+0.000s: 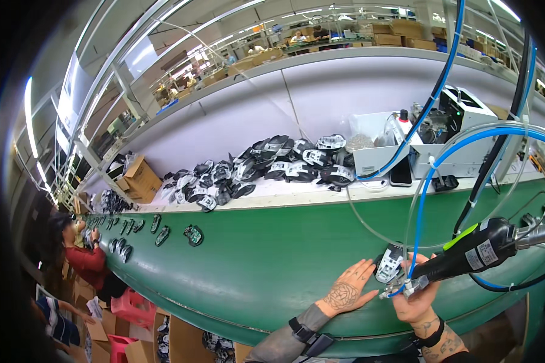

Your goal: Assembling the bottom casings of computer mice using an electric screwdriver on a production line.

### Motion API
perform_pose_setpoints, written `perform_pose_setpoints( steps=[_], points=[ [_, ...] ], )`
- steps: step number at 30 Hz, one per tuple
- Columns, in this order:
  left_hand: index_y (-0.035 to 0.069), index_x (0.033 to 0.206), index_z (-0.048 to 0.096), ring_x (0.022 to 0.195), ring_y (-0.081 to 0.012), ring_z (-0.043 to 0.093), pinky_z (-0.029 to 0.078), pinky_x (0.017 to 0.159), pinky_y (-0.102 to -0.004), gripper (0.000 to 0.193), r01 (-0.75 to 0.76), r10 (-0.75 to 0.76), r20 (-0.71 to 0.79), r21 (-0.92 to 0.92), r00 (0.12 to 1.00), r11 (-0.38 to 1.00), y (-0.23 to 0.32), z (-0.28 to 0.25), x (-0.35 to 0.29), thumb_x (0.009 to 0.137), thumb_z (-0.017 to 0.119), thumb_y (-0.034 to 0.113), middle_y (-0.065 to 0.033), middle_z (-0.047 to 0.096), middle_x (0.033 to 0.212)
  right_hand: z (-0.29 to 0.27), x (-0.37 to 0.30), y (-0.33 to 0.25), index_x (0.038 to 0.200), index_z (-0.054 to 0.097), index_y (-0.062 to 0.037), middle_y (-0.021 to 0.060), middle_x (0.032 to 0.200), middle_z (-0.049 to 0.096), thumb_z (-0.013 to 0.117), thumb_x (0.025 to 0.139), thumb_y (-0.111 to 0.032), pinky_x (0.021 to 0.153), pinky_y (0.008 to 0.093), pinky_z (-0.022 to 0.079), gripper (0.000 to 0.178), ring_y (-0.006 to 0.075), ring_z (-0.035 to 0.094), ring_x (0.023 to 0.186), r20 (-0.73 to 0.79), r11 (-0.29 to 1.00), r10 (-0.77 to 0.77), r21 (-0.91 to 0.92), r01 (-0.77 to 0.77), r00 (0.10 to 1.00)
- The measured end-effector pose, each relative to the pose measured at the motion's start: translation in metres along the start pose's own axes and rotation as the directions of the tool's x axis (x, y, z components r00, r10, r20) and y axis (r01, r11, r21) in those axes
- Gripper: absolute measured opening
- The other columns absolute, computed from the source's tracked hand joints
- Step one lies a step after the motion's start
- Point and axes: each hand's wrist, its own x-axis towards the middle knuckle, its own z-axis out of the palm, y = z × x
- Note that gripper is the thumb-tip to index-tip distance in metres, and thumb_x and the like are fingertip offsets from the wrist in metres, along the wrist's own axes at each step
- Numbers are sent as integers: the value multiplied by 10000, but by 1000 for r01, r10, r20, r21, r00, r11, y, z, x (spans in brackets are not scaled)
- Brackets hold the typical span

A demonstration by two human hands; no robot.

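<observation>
On the green conveyor belt (pixel 272 254) lies a black computer mouse shell (pixel 389 264) with a white inner frame facing up. My left hand (pixel 347 289) rests flat beside its left edge, fingers stretched out and thumb apart; whether the fingertips touch the shell I cannot tell. My right hand (pixel 416 301) is wrapped round the front end of a black and green power screwdriver (pixel 475 254), which lies slanted with its rear end up to the right. Its metal tip, with a thin blue hose, sits just at the shell's near edge.
Blue and clear hoses (pixel 433 163) loop above the belt on the right. Behind it, a white ledge carries piled mouse shells (pixel 284 163), a screw feeder machine (pixel 445 127) and a phone (pixel 400 173). A green circuit-board part (pixel 193 235) lies further left; a co-worker (pixel 86 257) sits there.
</observation>
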Motion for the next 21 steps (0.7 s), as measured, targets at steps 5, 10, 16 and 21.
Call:
perform_pose_setpoints(
  steps=[5, 10, 16, 21],
  points=[
    [-12, 1276, 404, 1265, -320, 351, 301, 1044, -387, 599, -3, 3, 4, -21, 1000, 1000, 1, 0, 3, 813, 597, 316, -185, 386, 1344, 4, 2, -4, 1253, 311, 39, 150, 1161, 456, 638, 614, -49, 842, 310, 426, 723, 195, 517, 965, -48, 1000, 27, 13, -27, 998],
    [-5, 1282, 401, 1269, -319, 345, 296, 1049, -388, 596, -14, 15, 13, -31, 1000, 999, 1, -3, 1, 808, 593, 300, -182, 378, 1351, 6, 2, -4, 1236, 338, 41, 145, 1145, 461, 625, 622, -46, 846, 319, 421, 683, 194, 519, 958, -55, 999, 43, 1, -43, 998],
    [9, 1283, 402, 1277, -319, 332, 293, 1050, -395, 590, -28, 29, 21, -37, 999, 999, 0, -1, 1, 803, 592, 293, -176, 364, 1362, 5, 2, -2, 1259, 299, 35, 155, 1166, 450, 627, 630, -53, 865, 330, 410, 715, 208, 511, 979, -28, 999, 32, 2, -32, 999],
    [10, 1282, 403, 1274, -323, 335, 294, 1049, -400, 591, -36, 37, 30, -40, 999, 999, 0, 0, 1, 800, 593, 293, -176, 366, 1359, 3, -3, 3, 1279, 258, 31, 158, 1188, 440, 629, 632, -54, 888, 338, 395, 750, 209, 499, 1001, -30, 1000, 28, -7, -29, 999]
  ],
)
